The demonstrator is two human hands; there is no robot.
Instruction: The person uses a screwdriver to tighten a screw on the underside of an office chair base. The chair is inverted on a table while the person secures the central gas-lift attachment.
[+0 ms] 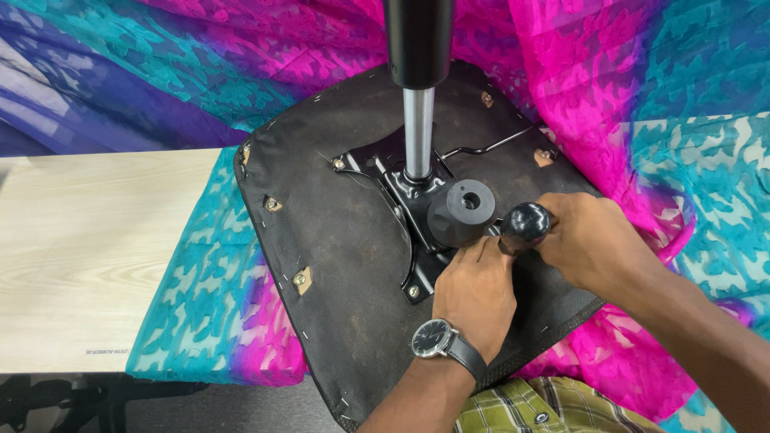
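Observation:
An upturned office chair seat (337,240) lies with its black fabric underside facing up. A black metal mechanism plate (401,188) is bolted to it, with a chrome gas-lift column (418,132) rising from the middle. A round black tension knob (460,210) sits on the plate's near side. My left hand (475,290), with a wristwatch on the wrist, rests on the plate just below that knob. My right hand (589,240) grips the black handle of a tool (525,224), whose tip is hidden behind my left hand.
Bright pink, teal and purple patterned cloth (609,88) is draped under and around the seat. A pale wooden tabletop (88,248) shows at the left. A thin metal lever (489,144) runs across the plate. Checked shirt fabric (529,405) is at the bottom edge.

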